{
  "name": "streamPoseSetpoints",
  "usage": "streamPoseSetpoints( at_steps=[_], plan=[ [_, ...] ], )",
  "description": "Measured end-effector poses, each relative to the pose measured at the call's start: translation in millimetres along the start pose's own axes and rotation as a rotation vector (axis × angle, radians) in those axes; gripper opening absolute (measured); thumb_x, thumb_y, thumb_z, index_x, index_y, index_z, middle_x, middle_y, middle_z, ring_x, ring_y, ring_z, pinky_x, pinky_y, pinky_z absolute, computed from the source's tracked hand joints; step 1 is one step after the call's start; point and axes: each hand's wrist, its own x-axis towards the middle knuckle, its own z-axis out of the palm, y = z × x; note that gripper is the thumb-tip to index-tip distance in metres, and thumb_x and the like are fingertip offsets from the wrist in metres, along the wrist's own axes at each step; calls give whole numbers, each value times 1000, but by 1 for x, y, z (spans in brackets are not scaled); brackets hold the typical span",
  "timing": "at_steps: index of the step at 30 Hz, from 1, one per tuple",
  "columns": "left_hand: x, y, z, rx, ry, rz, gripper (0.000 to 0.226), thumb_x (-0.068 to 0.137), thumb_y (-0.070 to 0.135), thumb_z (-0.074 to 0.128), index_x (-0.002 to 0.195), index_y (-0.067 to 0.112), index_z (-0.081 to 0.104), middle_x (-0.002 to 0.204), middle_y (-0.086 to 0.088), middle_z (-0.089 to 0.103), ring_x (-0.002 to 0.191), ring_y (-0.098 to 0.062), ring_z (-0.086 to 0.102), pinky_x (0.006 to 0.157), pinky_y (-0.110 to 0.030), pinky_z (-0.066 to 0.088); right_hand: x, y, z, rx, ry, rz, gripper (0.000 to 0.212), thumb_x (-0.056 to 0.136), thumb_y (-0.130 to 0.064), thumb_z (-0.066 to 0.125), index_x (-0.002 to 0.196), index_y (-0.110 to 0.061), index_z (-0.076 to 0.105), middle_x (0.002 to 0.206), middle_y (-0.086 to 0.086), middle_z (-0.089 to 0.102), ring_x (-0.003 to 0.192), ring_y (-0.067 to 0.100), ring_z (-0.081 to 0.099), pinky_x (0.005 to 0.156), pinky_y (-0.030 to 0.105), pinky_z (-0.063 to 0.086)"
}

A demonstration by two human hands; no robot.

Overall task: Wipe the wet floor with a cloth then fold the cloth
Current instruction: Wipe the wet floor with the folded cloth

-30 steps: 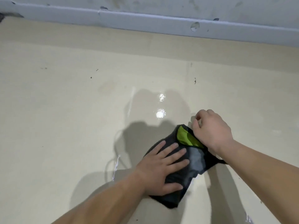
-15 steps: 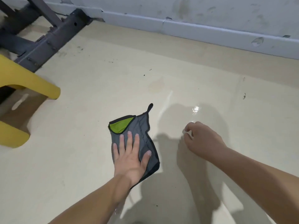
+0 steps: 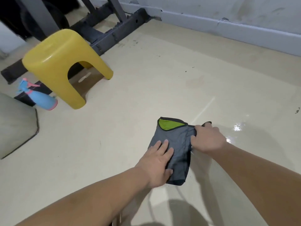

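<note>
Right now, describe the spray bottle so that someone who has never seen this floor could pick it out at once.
Find the yellow stool on the cream floor, upper left. Just left of its front leg is the spray bottle. It is the only pale blue thing there, with pink trim at base and trigger.

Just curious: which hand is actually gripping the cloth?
The right hand pinches the cloth at its edge; the left hand only presses flat on it, fingers straight.

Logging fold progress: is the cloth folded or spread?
Partly folded: grey cloth shows green at the far corner; left hand presses it, right hand pinches its edge.
</note>
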Motion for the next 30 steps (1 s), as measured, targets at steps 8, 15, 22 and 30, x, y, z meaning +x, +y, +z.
streamPoseSetpoints(
  at_steps=[8,15,22,30],
  plan=[
    [49,-6,21,56,-44,-14,95,97,65,36,157,29,-28,157,-13,-45,142,-34,-46,122,-57,-15,-7,3,15,192,-16,46,58,88,-20,48,144,-23,34,151,-4,31,138,29,32,91,39,45],
    [117,-61,-1,141,194,382,87,93,71,33,163,35,-5,169,-8,-22,152,-28,-31,121,-56,-18,12,-18,-20,116,166,257,19,89,-23,46,107,-28,46,100,-3,60,82,29,58,65,34,47],
    [157,-134,-36,153,196,497,76,97,73,23,161,42,-5,168,3,-26,149,-16,-37,122,-49,-20,26,-84,-6,318,335,232,67,95,-24,58,154,-26,27,131,9,44,92,30,52,69,41,47],
    [183,-307,-70,48,413,-11,76,95,76,14,162,41,3,173,-3,-7,158,-23,-10,126,-50,-2,114,-204,-24,281,173,15,53,99,-23,58,150,-18,45,146,0,50,133,20,48,106,32,38]
  ],
)
